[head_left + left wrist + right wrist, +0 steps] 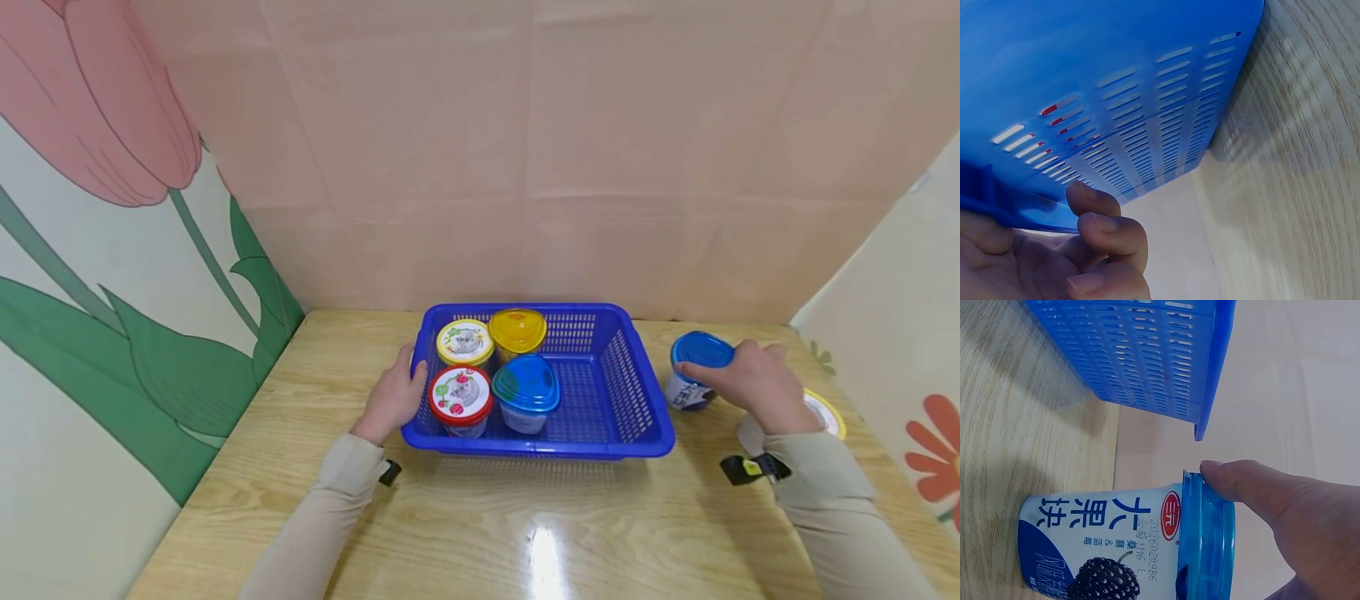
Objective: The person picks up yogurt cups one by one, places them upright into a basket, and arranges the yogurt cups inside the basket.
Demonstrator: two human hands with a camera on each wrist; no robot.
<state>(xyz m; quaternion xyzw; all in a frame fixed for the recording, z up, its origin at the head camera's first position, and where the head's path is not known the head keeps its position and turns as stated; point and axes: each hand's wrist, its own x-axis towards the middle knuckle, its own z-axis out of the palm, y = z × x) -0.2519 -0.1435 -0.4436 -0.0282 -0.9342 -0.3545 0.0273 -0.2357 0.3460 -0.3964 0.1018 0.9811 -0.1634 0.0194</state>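
Note:
My left hand [392, 396] holds the left rim of a blue plastic basket [540, 448], thumb over the edge and fingers curled beneath it outside. Four-sided slotted walls [1166, 106] fill the left wrist view. Right of the basket, my right hand [761, 387] grips a yogurt cup [1104, 550] by its blue lid [703, 350], thumb on the near side of the lid. The cup has a white label with a dark berry picture and stands upright close over the table; the far fingers are hidden. In the basket's left half sit several cups, including a red-lidded cup [461, 396] and a blue-lidded cup [527, 396].
A yellow-rimmed cup [823, 412] stands partly hidden behind my right wrist. Behind the front cups in the basket are a white-and-yellow-lidded cup [464, 343] and a yellow-lidded cup [517, 329]. The wooden table [450, 533] meets a pink-covered wall [525, 167] at the back.

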